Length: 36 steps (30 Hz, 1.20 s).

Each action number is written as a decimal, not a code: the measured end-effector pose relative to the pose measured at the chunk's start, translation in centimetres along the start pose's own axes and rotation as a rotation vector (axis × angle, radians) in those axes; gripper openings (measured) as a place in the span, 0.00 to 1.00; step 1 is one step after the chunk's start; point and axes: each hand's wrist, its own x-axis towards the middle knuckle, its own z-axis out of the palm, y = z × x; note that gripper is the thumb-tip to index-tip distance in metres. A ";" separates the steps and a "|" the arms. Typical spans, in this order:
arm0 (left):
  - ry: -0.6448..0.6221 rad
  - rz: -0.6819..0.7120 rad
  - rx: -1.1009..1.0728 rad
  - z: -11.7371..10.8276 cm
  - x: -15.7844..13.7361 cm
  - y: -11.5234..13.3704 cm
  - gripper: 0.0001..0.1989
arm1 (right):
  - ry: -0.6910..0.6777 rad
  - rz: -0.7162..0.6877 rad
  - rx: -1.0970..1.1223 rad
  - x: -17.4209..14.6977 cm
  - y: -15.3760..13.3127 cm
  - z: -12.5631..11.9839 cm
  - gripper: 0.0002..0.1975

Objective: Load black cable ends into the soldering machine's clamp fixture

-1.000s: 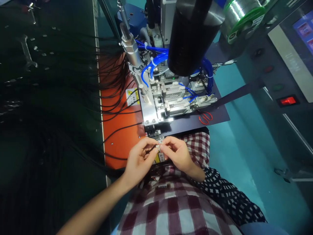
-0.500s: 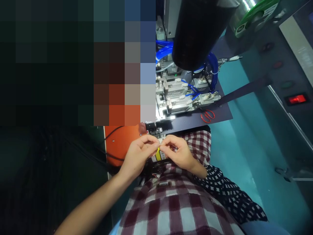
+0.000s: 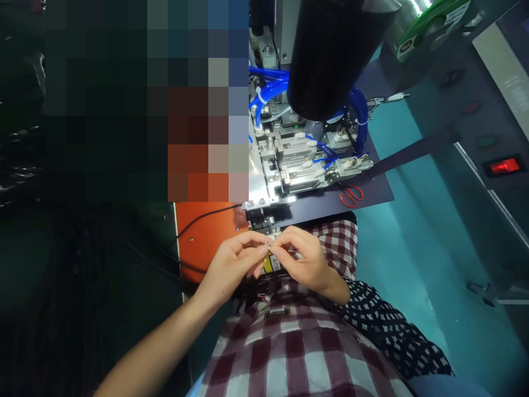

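Note:
Both my hands meet fingertip to fingertip in front of the checkered apron, above the machine's near edge. My left hand [image 3: 237, 256] is closed in a pinch of thumb and forefinger. Facing it, my right hand [image 3: 303, 253] pinches too, its tips almost touching the left ones. A tiny pale, thin piece shows between the fingertips, too small to name. Just below the fingers is a yellow and white label [image 3: 270, 263] with dark characters, partly covered by my hands.
An orange plate [image 3: 210, 234] with a black cable lies to the left. Ahead stands a metal machine [image 3: 301, 176] with blue tubes. Red-handled scissors [image 3: 351, 196] lie on its dark base. A black cylinder [image 3: 330, 60] hangs above; a green-rimmed spool [image 3: 430, 27] is at upper right.
The hands stay together, with only slight shifts of the fingers. My left fingers have spread a little below the pinch, and more of the label's characters are covered differently.

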 end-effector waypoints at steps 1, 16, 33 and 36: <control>0.032 0.016 -0.003 0.1 0.0 -0.2 0.09 | 0.001 0.005 -0.001 0.0 0.0 0.1 0.07; 0.216 0.093 -0.266 1.9 0.3 0.1 0.07 | -0.027 0.145 0.095 -0.4 0.9 1.5 0.07; 0.216 0.129 0.035 1.5 0.1 -0.1 0.09 | 0.014 0.228 0.146 0.5 0.2 0.5 0.04; 0.193 0.153 0.101 1.5 0.0 0.4 0.09 | -0.054 0.177 0.074 0.7 0.0 -0.2 0.06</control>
